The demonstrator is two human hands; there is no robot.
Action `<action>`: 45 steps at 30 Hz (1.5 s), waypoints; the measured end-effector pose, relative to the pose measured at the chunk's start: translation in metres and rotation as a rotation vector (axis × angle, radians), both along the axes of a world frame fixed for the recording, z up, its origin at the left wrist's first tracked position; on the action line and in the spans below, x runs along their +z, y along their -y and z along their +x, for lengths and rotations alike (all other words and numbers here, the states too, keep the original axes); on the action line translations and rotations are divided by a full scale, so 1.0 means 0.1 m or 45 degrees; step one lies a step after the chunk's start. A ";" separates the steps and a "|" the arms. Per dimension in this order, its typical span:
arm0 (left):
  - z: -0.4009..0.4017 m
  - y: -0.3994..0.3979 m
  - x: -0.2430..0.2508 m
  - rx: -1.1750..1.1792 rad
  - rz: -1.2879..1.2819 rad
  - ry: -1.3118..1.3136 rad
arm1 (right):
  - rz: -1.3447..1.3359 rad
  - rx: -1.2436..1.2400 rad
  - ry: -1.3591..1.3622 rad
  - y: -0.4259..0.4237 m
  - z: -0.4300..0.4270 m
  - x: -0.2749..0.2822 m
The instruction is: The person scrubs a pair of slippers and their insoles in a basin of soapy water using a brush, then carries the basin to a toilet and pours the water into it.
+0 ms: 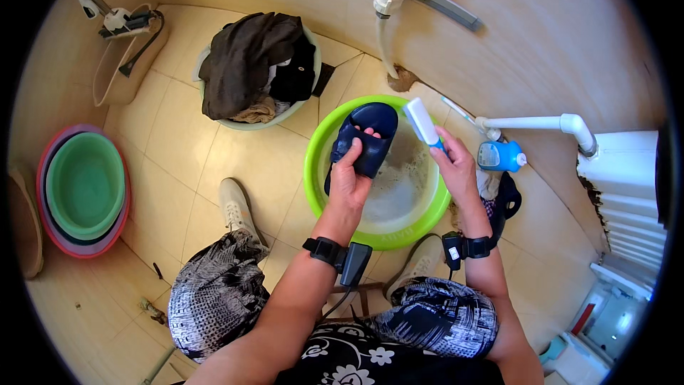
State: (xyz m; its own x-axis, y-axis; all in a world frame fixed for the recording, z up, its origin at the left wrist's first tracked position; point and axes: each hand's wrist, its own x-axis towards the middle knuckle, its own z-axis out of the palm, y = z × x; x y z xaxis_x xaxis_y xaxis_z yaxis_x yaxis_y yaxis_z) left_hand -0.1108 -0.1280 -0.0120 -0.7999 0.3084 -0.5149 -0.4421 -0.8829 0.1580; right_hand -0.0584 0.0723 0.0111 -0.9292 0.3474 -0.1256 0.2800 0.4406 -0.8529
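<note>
My left hand (350, 176) grips a dark navy slide sandal (374, 139) over a lime-green plastic basin (315, 192). The thumb lies on its strap and fingertips show through the foot opening. My right hand (457, 163) holds a scrubbing brush (422, 120) by its blue handle, its pale head raised over the basin's right rim, apart from the sandal. Cloudy, foamy water (398, 192) fills the basin's bottom. A dark edge just left of the held sandal may be part of it or another; I cannot tell. Another dark sandal (507, 203) lies on the floor at right.
A tub (288, 117) heaped with dark clothes (251, 64) stands beyond the basin. Nested basins (85, 187) lean at far left, near a beige bucket (117, 75). To the right are a blue bottle (499, 156), a white pipe (523, 123) and a radiator-like ribbed white fixture (625, 187).
</note>
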 end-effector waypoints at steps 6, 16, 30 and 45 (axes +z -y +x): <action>0.03 -0.01 -0.04 -0.057 -0.058 0.098 | 0.285 0.326 -0.063 0.32 -0.28 0.44; -0.13 0.03 0.02 0.174 0.792 0.354 | -0.342 0.013 -0.020 0.08 0.00 -0.06; 0.16 -0.17 -0.32 -0.240 0.606 0.344 | -1.598 0.260 0.438 0.27 0.03 -0.31; 0.17 -0.13 0.01 -0.541 -0.379 -0.222 | -1.033 -0.190 0.558 0.57 -0.12 -0.07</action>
State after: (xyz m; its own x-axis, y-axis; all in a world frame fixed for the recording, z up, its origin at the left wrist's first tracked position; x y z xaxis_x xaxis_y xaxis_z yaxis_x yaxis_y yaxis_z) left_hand -0.0942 -0.1146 -0.0112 -0.7180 0.4841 -0.5001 -0.6950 -0.5386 0.4764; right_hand -0.0708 0.0150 0.0036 -0.6943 0.1116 -0.7110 0.6554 -0.3100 -0.6887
